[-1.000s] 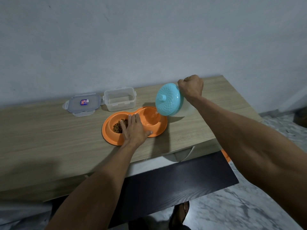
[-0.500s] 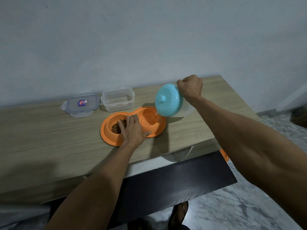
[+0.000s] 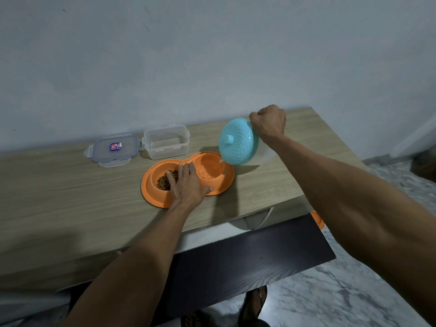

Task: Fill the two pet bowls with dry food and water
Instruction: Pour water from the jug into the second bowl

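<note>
An orange double pet bowl (image 3: 151, 192) lies on the wooden table. Its left cup holds brown dry food (image 3: 166, 180); its right cup (image 3: 210, 169) holds a little water. My left hand (image 3: 188, 185) presses flat on the middle of the bowl, fingers together. My right hand (image 3: 267, 123) is closed on the handle of a clear jug with a turquoise lid (image 3: 237, 141). The jug is tipped to the left, and a thin stream of water runs from its spout into the right cup.
A clear plastic container (image 3: 166, 141) stands open behind the bowl, its lid (image 3: 112, 149) lying flat to the left. The wall runs close behind the table (image 3: 59, 204). A dark board (image 3: 247, 258) juts out below the table's front edge; marble floor to the right.
Both hands hold their places. The jug stays tipped and the water goes on running into the right cup; the view has shifted only slightly.
</note>
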{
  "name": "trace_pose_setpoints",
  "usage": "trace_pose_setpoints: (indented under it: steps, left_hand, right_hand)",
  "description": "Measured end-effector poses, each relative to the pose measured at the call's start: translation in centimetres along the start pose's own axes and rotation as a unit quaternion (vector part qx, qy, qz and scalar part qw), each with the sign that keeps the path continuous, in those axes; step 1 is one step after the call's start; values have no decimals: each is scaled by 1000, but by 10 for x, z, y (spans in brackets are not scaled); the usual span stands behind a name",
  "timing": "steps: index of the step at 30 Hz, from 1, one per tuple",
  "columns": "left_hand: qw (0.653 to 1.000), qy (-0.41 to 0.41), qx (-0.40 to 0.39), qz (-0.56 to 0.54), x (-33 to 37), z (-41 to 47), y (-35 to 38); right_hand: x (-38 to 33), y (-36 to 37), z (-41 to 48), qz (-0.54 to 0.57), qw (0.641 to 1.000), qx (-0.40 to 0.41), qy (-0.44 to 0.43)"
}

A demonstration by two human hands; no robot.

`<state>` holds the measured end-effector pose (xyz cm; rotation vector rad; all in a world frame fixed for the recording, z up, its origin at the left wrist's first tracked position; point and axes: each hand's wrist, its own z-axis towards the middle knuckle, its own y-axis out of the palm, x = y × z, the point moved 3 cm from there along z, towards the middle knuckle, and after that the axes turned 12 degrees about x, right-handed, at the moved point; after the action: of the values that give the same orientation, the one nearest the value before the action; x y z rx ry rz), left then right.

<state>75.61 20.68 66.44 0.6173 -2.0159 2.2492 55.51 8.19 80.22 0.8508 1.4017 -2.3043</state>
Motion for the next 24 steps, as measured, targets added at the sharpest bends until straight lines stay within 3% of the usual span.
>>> trace_pose_setpoints:
  steps: [24]
  left_hand:
    - [1000,4,1,8,0,0,0]
  right_hand:
    - [0,2,2,0,1000,-1,-3]
